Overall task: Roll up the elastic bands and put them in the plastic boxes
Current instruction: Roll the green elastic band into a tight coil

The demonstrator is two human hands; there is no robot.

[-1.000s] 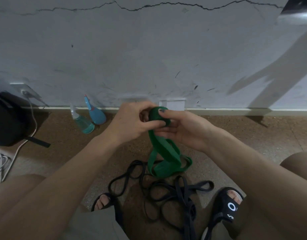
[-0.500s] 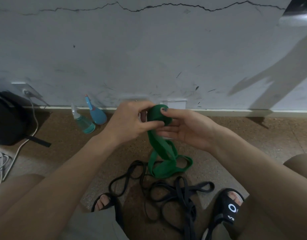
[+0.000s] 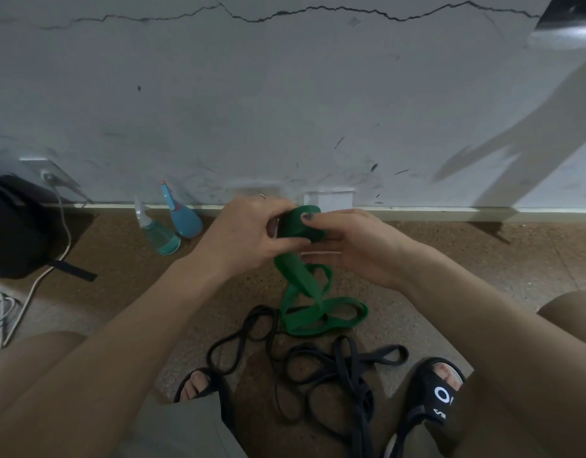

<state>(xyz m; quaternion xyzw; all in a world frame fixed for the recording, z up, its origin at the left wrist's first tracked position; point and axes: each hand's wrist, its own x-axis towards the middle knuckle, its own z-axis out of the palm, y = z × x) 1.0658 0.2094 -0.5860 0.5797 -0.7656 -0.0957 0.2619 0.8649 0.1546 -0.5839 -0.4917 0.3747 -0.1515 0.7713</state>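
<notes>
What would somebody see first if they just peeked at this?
The bright green band, half rolled between the left hand and right hand in the middle, its tail trailing to the floor. Below it lies a tangle of black bands between two black sandals.

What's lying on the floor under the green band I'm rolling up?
Under the green band, its unrolled tail piles on the brown floor, beside tangled black bands. Both hands, left and right, cover part of the roll.
</notes>
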